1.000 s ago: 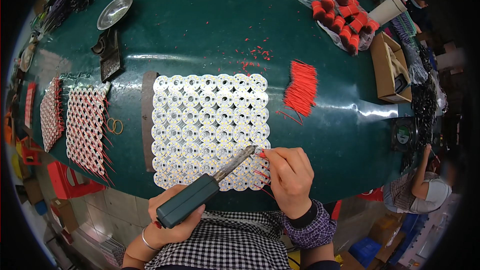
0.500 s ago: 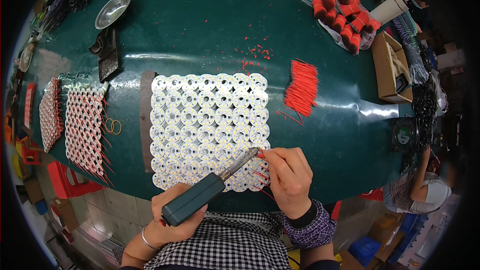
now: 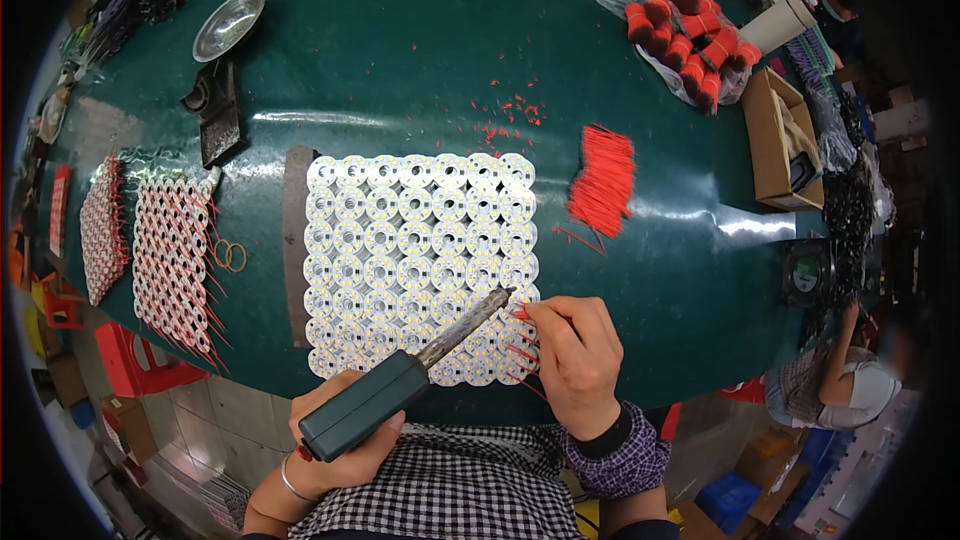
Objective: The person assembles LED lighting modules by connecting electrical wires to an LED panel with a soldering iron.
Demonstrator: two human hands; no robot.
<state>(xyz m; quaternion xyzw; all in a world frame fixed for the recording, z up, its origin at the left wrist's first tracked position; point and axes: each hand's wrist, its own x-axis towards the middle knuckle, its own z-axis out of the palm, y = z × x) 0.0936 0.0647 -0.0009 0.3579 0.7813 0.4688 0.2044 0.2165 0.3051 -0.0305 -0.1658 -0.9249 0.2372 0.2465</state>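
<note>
Green-topped worktable (image 3: 690,325) in a cluttered workshop, seen from my remote post through the head camera, with another person (image 3: 850,385) seated beyond its right side. Across the near edge lies a panel of round white circuit boards (image 3: 415,238), in front of the wearer's checkered apron (image 3: 430,480). I see the left hand (image 3: 358,462) with fingers wrapped around the green handle of a soldering iron (image 3: 363,406), its tip over the panel's right-hand column; whether it touches, I cannot tell. Thumb and forefinger of the right hand (image 3: 580,358) pinch a short red wire (image 3: 521,312) at the panel's right edge. Beyond, a pile of red wires (image 3: 602,178) lies near a cardboard box (image 3: 770,145).
</note>
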